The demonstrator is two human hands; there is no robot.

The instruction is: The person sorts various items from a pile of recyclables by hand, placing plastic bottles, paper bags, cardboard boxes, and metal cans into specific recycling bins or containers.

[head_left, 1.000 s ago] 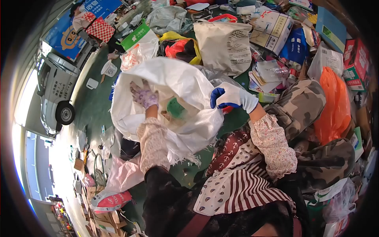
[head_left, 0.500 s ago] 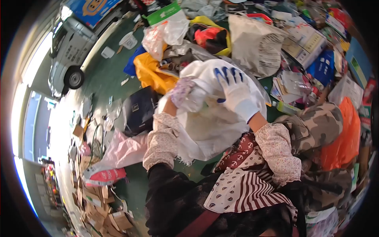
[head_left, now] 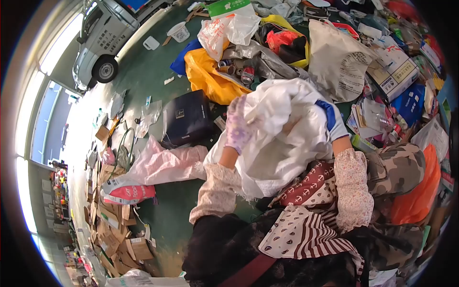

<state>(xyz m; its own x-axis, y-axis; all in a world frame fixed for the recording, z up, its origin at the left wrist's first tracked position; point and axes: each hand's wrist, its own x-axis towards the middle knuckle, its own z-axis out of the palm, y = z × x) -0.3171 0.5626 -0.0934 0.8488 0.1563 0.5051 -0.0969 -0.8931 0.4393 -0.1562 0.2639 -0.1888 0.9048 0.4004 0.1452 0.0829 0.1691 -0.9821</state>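
A large white woven sack (head_left: 267, 165) stands in front of me, its mouth facing up and its rim crumpled. At its left rim my left hand (head_left: 238, 125), in a purple patterned glove, holds the cloth between thumb and raised fingers. On the right side my right hand (head_left: 333, 119), in a white glove with blue-coated fingers, is closed over the rim, its fingertips partly hidden by the fabric. The sack's inside shows white cloth; its bottom is hidden in folds.
A yellow-orange bag (head_left: 210, 76) with cans lies beyond the sack. A dark box (head_left: 186, 117) and a pink bag (head_left: 162, 162) lie left. A beige bag (head_left: 337, 62) and mixed waste fill the right. A truck (head_left: 105, 38) stands far left; a camouflage-clothed person (head_left: 397, 170) is at right.
My right hand, spread over the sack's mouth before, now grips its right rim. My left hand has shifted along the left rim, and the mouth is wider. The view has turned slightly left.
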